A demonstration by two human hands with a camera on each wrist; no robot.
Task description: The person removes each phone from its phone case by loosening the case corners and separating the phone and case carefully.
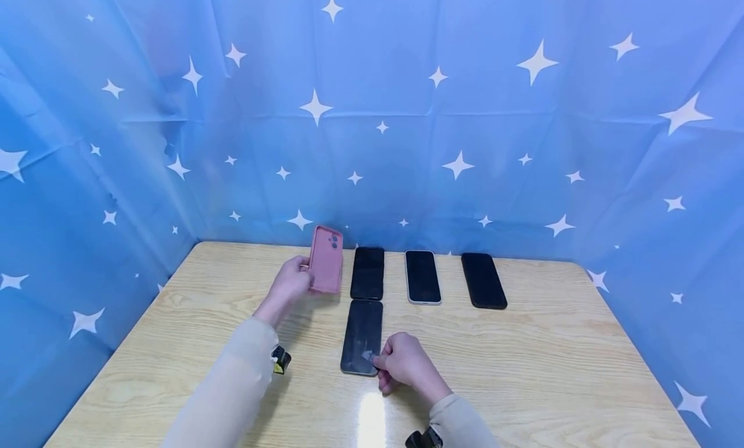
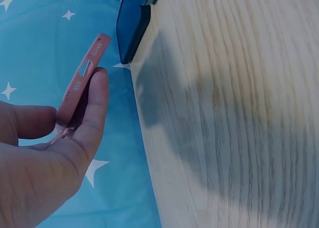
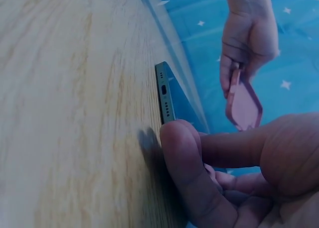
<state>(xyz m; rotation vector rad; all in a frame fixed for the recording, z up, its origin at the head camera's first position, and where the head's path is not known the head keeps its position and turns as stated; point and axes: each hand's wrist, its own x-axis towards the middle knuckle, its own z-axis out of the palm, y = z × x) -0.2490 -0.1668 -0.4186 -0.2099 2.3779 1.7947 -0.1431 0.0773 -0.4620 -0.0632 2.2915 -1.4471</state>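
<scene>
A pink phone case (image 1: 327, 261) stands tilted near the table's back left, its hollow inside and camera cutouts showing in the head view. My left hand (image 1: 289, 281) grips it by the lower left side. The left wrist view shows the thumb and fingers on either side of the case (image 2: 82, 83). A dark phone (image 1: 361, 335) lies screen up in the middle of the table. Its lower right corner is pinched between thumb and finger of my right hand (image 1: 407, 361). The charging port end of this phone (image 3: 165, 88) faces the right wrist camera.
Beyond the near phone, almost end to end with it, lies another dark phone (image 1: 367, 272). Farther right are a phone with a pale edge (image 1: 423, 277) and a black phone (image 1: 484, 280). A blue star-patterned curtain (image 1: 395, 144) hangs behind the wooden table (image 1: 552, 370).
</scene>
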